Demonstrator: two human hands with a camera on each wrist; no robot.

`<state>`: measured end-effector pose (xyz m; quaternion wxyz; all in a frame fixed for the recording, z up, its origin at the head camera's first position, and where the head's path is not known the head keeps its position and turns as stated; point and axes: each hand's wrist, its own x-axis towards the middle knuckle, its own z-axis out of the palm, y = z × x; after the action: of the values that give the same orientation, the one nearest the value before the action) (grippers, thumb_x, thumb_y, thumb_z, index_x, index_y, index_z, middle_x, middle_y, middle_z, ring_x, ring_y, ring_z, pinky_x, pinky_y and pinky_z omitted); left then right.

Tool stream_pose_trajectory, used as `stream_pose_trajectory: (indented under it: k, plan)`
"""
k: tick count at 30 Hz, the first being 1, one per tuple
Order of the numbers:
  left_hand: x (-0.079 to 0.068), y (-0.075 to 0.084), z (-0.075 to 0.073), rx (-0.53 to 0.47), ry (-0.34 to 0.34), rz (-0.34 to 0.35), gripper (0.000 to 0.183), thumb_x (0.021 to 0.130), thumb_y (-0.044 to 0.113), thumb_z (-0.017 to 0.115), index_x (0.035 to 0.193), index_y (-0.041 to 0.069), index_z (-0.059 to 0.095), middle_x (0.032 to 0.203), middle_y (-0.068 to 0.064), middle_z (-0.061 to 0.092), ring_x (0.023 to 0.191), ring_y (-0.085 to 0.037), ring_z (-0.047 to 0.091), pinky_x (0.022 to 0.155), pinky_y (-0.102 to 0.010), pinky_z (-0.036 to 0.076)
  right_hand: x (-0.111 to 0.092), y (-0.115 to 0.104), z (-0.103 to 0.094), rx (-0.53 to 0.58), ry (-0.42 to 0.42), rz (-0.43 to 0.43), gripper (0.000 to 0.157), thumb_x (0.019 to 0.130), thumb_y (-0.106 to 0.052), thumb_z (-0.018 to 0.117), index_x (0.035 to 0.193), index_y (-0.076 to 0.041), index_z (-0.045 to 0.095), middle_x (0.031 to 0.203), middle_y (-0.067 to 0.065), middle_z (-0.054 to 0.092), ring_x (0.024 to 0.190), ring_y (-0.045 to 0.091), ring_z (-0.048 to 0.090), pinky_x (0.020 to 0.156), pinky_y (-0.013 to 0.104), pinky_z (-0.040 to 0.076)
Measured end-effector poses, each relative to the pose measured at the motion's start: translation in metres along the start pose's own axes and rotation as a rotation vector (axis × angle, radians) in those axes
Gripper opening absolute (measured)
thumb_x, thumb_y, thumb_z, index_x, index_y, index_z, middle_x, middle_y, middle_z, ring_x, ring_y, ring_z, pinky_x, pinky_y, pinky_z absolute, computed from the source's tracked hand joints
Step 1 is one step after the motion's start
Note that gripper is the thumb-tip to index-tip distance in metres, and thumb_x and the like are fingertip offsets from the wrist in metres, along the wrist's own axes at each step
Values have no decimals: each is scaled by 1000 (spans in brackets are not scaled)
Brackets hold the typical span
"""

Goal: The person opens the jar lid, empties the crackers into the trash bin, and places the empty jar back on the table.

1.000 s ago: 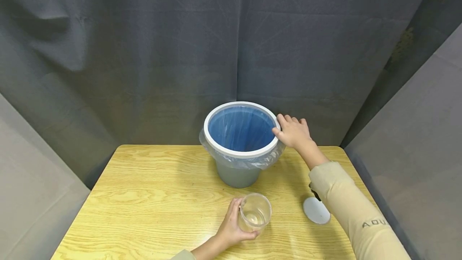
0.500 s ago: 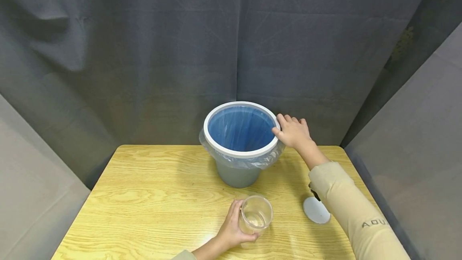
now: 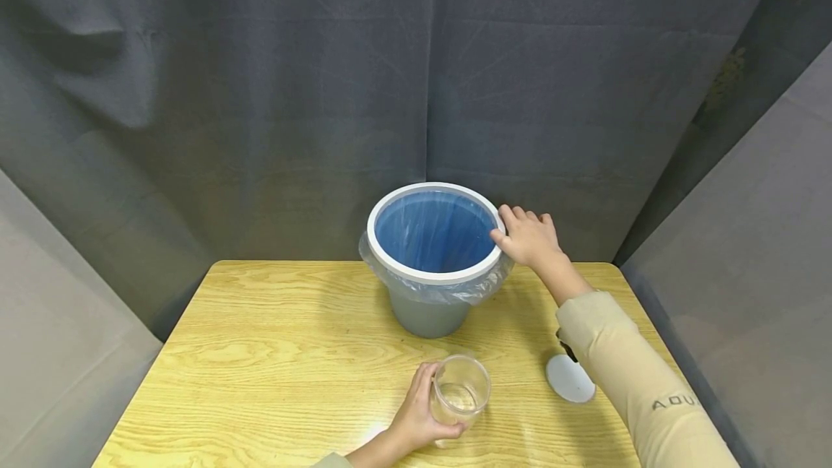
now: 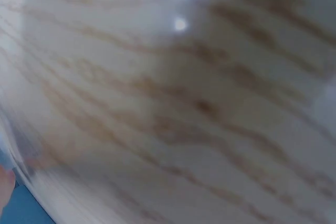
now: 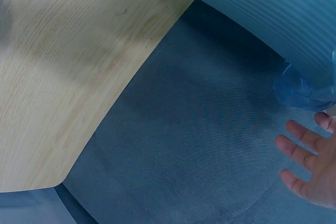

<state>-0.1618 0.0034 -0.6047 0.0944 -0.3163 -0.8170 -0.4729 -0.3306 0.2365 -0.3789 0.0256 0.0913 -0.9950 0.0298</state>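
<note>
My left hand [image 3: 416,414] grips a clear, round plastic jar [image 3: 469,410] from its left side, fingers behind and thumb in front. The jar stands open-mouthed near the front of the table. At the far side is a grey trash can [image 3: 429,316] with a white rim [image 3: 373,237]. My right hand [image 3: 529,237] rests on the rim's right side, thumb over the edge. In the right wrist view, the fingers [image 5: 302,154] look straight and spread. A fingertip [image 4: 4,184] shows at the lower left of the left wrist view; most of that hand is hidden.
A clear bag liner [image 3: 484,287] hangs over the can's outside. Near the right forearm, a white round disc [image 3: 570,379] lies on the wooden table [image 3: 260,360]. Dark grey curtain [image 3: 292,107] hangs behind, with grey panels [image 3: 747,273] on both sides.
My left hand and the jar have shifted very slightly toward the table's front. The right hand and trash can have stayed where they were.
</note>
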Motion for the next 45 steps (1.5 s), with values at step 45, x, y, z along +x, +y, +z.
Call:
stream_pose_trajectory:
  k: [45]
  plan:
    - [11,6,-59,54,-376,-232,99,59,54,78,139,18,32,138,-3,38,126,-30,37,98,-55,39,-10,-1,-5,12,-6,34,58,94,-47,31,138,-9,32,132,21,40,119,41,39,95,64,25]
